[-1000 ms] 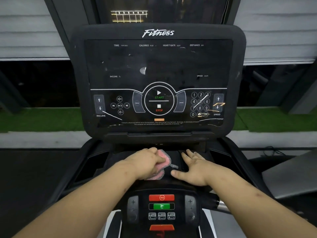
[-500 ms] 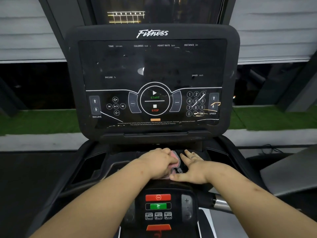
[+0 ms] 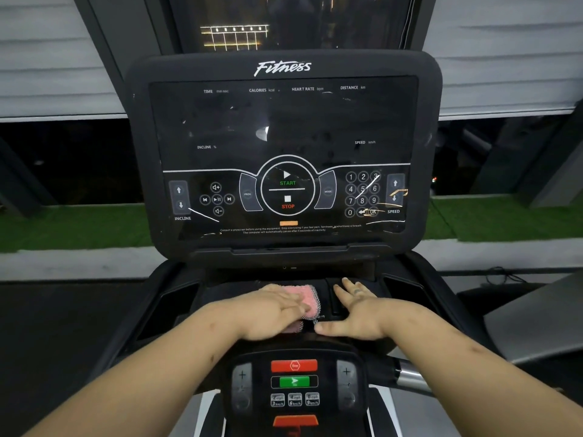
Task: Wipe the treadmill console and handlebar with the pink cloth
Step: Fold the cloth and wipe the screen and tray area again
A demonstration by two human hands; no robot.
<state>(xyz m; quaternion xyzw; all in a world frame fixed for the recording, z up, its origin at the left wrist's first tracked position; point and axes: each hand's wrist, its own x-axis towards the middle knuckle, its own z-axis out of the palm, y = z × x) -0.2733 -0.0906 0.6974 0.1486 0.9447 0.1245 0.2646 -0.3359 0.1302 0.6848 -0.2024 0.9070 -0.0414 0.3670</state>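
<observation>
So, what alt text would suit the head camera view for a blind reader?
A person's left hand presses a pink cloth flat on the dark ledge below a treadmill console, right hand resting open beside it. A red button and a green button sit nearer.

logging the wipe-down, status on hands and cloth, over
Both open: left hand presses pink cloth flat on console tray; right hand rests flat beside it. Nothing in the way; red stop button just below hands.
</observation>
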